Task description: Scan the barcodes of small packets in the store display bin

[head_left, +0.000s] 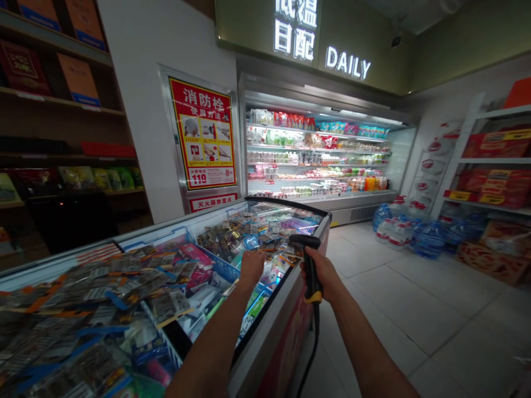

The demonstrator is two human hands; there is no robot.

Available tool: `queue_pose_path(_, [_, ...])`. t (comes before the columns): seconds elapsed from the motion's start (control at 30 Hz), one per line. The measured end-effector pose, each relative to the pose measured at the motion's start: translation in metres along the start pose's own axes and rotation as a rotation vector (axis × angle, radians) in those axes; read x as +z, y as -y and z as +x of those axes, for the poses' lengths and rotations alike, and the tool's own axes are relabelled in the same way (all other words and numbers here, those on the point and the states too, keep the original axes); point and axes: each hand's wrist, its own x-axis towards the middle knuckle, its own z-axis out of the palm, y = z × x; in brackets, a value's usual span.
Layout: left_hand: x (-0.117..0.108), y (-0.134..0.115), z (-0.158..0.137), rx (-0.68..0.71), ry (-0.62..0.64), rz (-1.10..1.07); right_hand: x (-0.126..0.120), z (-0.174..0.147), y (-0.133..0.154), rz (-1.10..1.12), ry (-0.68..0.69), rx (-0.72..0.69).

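My right hand [322, 273] is wrapped round the handle of a black handheld barcode scanner [312, 271] with yellow trim near its base. A black cord hangs from the scanner, whose head points left over the rim of a chest freezer [265, 331]. My left hand [252, 266] is over the freezer, close to several small packaged bags [224, 235]. Its fingers are turned away from view and blurred, so whether they grip a packet is unclear. More flat packets [103, 271] with orange and blue edges lie heaped at the left, partly above blue baskets [222, 268].
A lit open refrigerator [319, 149] with stocked shelves stands ahead, beside a red fire-hydrant sign [203, 135]. Large water bottles [429, 240] sit on the tiled floor [398, 309] at right, near a white rack [460, 149]. Dark shelves [62, 99] rise at left.
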Motion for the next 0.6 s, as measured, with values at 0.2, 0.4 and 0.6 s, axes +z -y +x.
queue_pose_path(0.2, [-0.022,0.058,-0.042,-0.137,0.045,0.060,0.020,-0.008,-0.009,-0.011,0.076,0.021])
queue_pose_path(0.4, [-0.029,0.079,-0.042,-0.420,0.042,-0.164,0.038,-0.027,-0.013,-0.005,0.154,0.010])
queue_pose_path(0.6, [-0.023,0.061,-0.027,-0.429,0.140,-0.410,0.046,-0.039,-0.014,-0.035,0.162,0.036])
